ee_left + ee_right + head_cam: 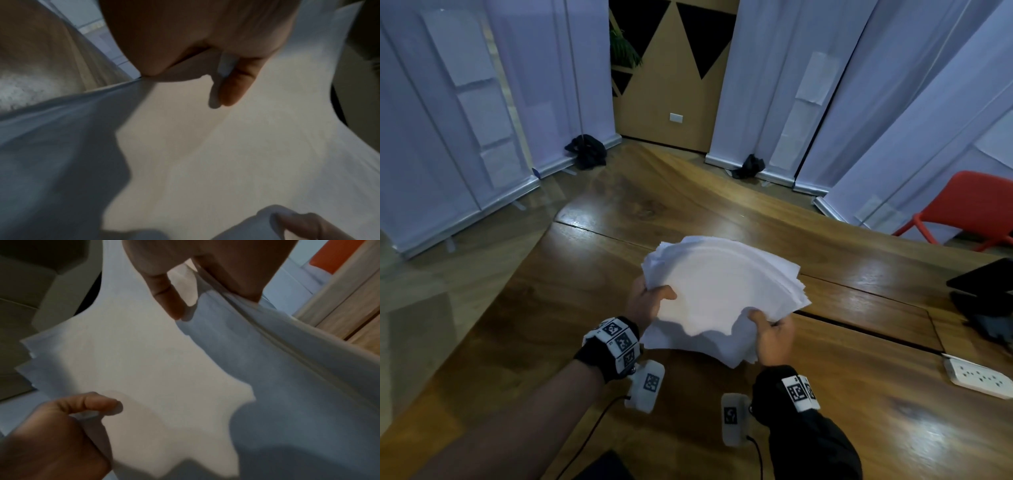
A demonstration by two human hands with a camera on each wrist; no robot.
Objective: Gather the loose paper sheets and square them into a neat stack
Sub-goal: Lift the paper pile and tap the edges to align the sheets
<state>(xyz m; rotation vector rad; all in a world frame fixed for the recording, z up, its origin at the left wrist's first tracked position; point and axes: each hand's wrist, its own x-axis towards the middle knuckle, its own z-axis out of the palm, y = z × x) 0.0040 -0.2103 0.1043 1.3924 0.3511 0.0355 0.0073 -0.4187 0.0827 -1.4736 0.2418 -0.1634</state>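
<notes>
A thick bundle of white paper sheets is held above the wooden table, bowed and fanned, its edges uneven. My left hand grips the bundle's left edge with the thumb on top. My right hand grips the near right corner, thumb over the top sheet. In the left wrist view my left hand's thumb presses on the paper sheets. In the right wrist view my right hand's thumb lies on the paper sheets, and the left hand holds the opposite edge.
A white power strip lies at the table's right edge, with dark devices behind it. A red chair stands at the far right. White banner stands surround the table.
</notes>
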